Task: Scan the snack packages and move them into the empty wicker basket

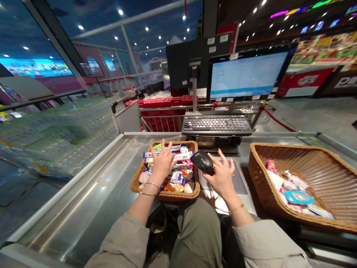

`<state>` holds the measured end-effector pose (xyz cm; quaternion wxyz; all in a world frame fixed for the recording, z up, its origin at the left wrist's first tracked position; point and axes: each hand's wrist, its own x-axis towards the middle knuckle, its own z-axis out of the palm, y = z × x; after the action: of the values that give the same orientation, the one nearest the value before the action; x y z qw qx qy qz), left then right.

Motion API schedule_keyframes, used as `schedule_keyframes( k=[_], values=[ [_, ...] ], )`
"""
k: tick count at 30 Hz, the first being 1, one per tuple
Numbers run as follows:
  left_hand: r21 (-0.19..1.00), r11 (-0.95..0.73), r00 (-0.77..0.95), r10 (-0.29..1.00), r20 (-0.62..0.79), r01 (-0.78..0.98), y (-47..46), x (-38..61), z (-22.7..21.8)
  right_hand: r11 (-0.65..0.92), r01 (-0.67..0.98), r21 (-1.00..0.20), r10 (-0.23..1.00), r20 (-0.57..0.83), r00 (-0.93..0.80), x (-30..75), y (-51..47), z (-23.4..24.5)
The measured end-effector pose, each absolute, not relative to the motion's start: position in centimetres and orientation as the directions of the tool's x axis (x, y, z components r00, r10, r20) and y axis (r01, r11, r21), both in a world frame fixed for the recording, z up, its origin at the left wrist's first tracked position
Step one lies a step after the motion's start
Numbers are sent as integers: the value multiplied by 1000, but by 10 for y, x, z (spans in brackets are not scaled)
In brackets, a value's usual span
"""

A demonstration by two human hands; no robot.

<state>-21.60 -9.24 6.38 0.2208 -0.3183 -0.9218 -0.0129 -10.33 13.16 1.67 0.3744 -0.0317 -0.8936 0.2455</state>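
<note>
My left hand reaches into a small wicker basket full of several colourful packets, fingers spread flat over them. My right hand holds a black handheld barcode scanner just right of that basket, above a grey pad on the counter. Both wrists wear thin bracelets.
A larger wicker basket at the right holds a few packets. Behind stand a keyboard, a lit monitor and a second screen's back. A steel counter runs left. Red crates and a shopping trolley sit beyond it.
</note>
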Motion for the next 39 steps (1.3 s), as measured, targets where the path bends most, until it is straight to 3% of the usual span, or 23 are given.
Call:
schedule_keyframes(
  k=[9, 39],
  values=[
    [-37, 866, -709, 433, 557, 499, -68, -207, 61, 886, -127, -446, 241, 677, -696, -100, 129, 17],
    [-19, 861, -702, 428, 570, 509, -60, -205, 58, 882, -142, -450, 231, 674, -702, -92, 129, 21]
  ],
)
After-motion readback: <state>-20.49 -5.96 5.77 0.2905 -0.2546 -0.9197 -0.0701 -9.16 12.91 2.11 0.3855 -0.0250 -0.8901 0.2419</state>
